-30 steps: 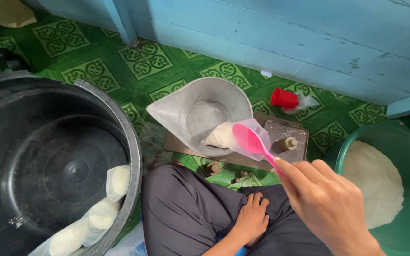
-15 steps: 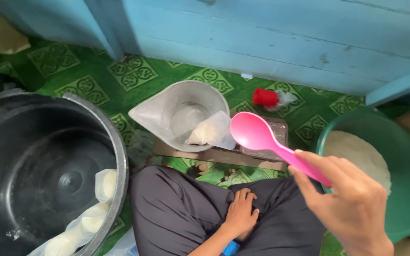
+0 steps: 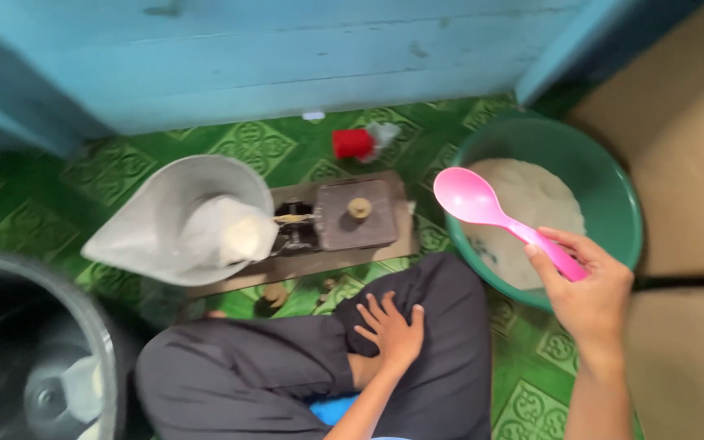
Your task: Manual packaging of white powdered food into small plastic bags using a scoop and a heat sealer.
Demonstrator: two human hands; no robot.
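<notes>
Floor (image 3: pixel 262 147): green tiles with a lighter ornamental pattern, running up to a light blue wooden wall (image 3: pixel 287 57) at the top.
Legs: the person sits cross-legged in dark trousers (image 3: pixel 287 375) at the lower middle.
Black tub (image 3: pixel 103 358): large, at the lower left corner, only partly in frame and blurred; something pale lies inside.
Green basin (image 3: pixel 625 212): round, at the right, holding a white grainy mass (image 3: pixel 543 200); its near rim lies just beside the person's knee.
Metal pan (image 3: pixel 148 204): pale grey, spouted, resting on the left end of a balance scale (image 3: pixel 352 216); a clear bag of white filling (image 3: pixel 234 232) lies in it.
Scale: its dark platform carries a small brass weight (image 3: pixel 359 207); more small weights (image 3: pixel 275 293) lie on the floor in front of it.
Right hand (image 3: pixel 588 289): grip clenched around the handle of a pink spoon, raised over the near side of the green basin.
Pink spoon (image 3: pixel 482 205): plastic, bowl facing up and empty, hanging above the basin's left rim and the white mass.
Left hand (image 3: pixel 391 330): grip released, fingers spread, palm down on the trousers at the lap.
Red cup (image 3: pixel 353 143): small, lying near the wall with a scrap of clear plastic (image 3: pixel 385 133) touching it.
</notes>
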